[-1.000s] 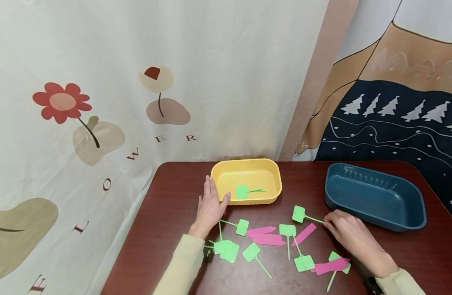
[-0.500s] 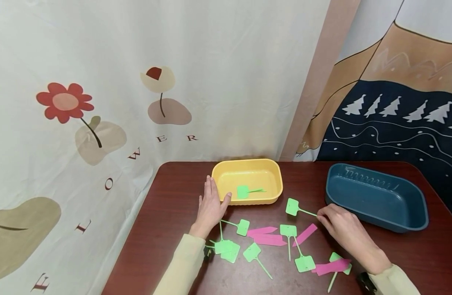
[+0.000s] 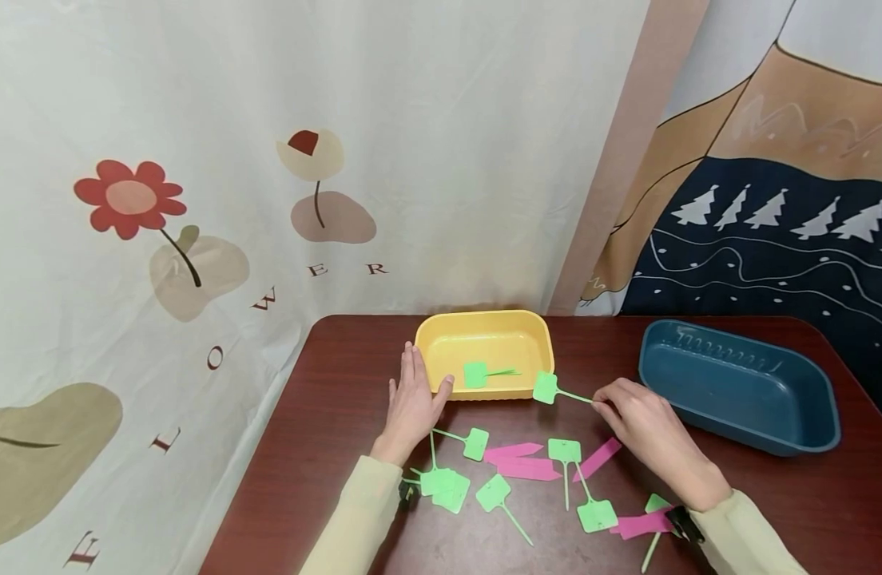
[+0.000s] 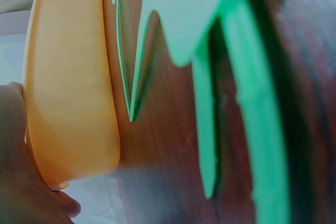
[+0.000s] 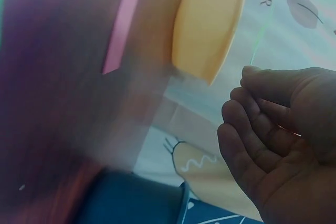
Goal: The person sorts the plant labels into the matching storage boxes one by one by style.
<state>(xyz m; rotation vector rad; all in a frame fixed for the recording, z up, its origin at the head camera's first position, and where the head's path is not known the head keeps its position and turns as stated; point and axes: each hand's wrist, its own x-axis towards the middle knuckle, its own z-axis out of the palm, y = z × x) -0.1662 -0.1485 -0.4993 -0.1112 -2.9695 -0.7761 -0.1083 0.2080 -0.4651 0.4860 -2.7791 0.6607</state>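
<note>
My right hand (image 3: 645,431) pinches the thin stem of a green plant label (image 3: 546,388) between thumb and forefinger. The label's square head is raised at the front right corner of the yellow basin (image 3: 427,323). In the right wrist view that label shows only as a thin green line (image 5: 259,40) above the fingertips. My left hand (image 3: 410,407) rests against the basin's left front corner, fingers straight along its side and thumb at the front rim. Inside the basin lie green labels (image 3: 475,374), their stems pointing right.
Several green labels (image 3: 492,493) and pink pointed strips (image 3: 529,468) lie scattered on the dark red table (image 3: 326,375) in front of the basin. A blue basin (image 3: 743,391) stands at the right. Printed curtains (image 3: 441,160) hang behind the table.
My right hand has moved left and away from me, carrying the green label from beside the blue basin to the yellow basin's corner. My left hand has stayed at the yellow basin.
</note>
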